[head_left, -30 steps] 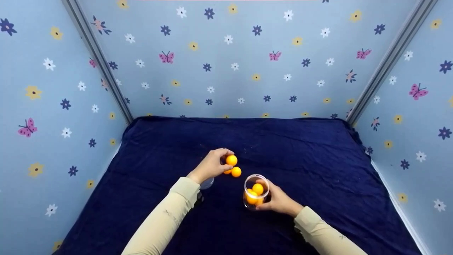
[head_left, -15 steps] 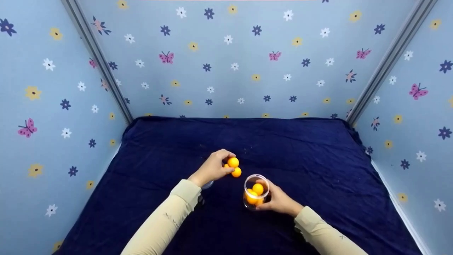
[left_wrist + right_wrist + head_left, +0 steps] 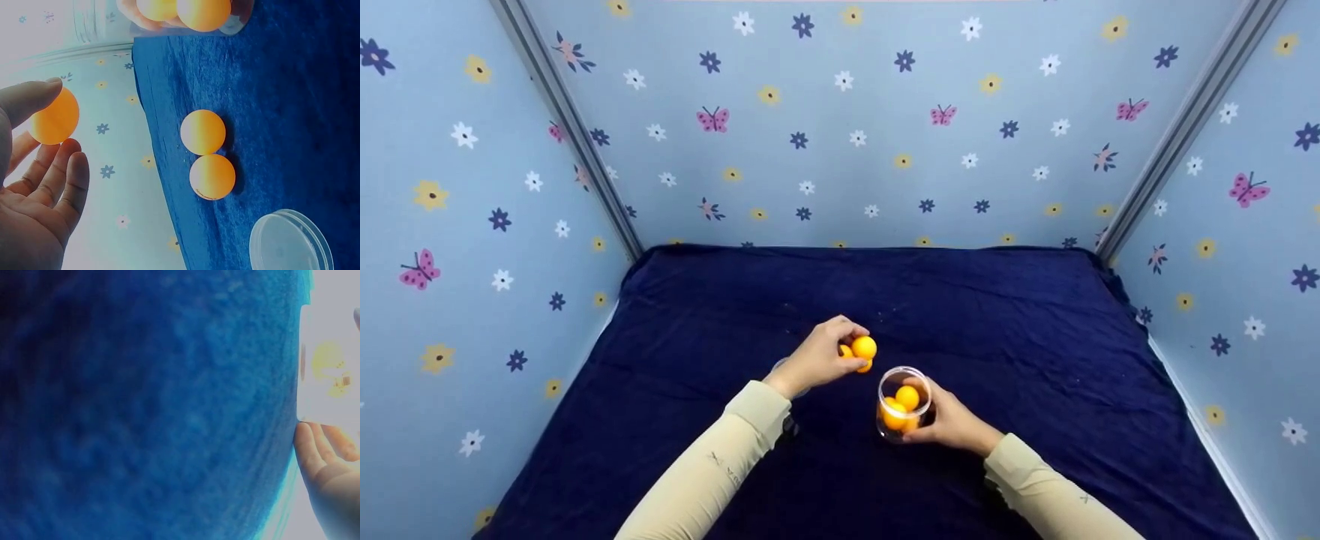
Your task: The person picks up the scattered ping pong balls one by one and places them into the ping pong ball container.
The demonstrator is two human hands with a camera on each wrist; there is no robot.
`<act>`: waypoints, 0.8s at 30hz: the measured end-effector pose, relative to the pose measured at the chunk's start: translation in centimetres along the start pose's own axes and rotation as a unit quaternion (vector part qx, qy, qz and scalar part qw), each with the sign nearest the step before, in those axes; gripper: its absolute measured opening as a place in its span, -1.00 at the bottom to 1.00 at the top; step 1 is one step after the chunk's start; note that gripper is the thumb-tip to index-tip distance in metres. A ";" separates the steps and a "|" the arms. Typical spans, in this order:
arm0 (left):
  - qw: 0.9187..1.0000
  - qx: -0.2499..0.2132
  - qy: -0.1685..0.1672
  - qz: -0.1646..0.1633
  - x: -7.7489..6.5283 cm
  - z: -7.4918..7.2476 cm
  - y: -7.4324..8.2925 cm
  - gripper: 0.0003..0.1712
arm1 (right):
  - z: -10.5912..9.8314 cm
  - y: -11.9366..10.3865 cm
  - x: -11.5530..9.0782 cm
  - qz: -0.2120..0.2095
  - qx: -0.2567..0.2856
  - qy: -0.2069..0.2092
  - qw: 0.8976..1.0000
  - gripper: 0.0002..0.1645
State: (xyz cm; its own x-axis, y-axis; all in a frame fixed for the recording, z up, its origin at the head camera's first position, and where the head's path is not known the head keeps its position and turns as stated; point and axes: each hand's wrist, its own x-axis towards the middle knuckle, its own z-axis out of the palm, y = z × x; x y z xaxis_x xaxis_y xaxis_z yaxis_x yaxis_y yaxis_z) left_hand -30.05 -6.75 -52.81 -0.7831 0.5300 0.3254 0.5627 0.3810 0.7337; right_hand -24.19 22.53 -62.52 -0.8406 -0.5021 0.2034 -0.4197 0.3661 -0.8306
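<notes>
Between thumb and fingers, my left hand (image 3: pixel 826 354) pinches an orange ping-pong ball (image 3: pixel 55 116), raised over the cloth to the left of the jar. Two more ping-pong balls (image 3: pixel 203 133) lie touching each other on the cloth, partly covered by the left hand in the head view. My right hand (image 3: pixel 956 421) grips a clear plastic jar (image 3: pixel 903 373) from its right side. The jar stands upright with its mouth uncovered, and several orange balls (image 3: pixel 894 415) rest inside. In the right wrist view the jar is washed out by glare.
A clear round lid (image 3: pixel 288 243) lies on the cloth, mostly behind the left wrist in the head view. Dark blue cloth (image 3: pixel 997 315) covers the table. Flower-patterned walls (image 3: pixel 840 127) enclose the back and both sides.
My left hand has moved slightly right, toward the jar, carrying the pinched ping-pong ball. The right hand and jar have stayed in place.
</notes>
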 end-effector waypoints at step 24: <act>0.996 0.025 -0.050 0.076 0.3 2.4 2.7 -0.63 | 0.0 0.4 0.1 0.003 0.012 -0.015 1.000 0.04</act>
State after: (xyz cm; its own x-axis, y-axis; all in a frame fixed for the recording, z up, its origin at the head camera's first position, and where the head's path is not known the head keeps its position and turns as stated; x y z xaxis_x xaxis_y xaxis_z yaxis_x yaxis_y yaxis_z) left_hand -28.11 -3.72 -52.13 -0.6586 0.6563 0.3681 0.6874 0.3258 0.6491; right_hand -24.39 22.64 -62.82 -0.8318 -0.5238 0.1837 -0.4070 0.3504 -0.8436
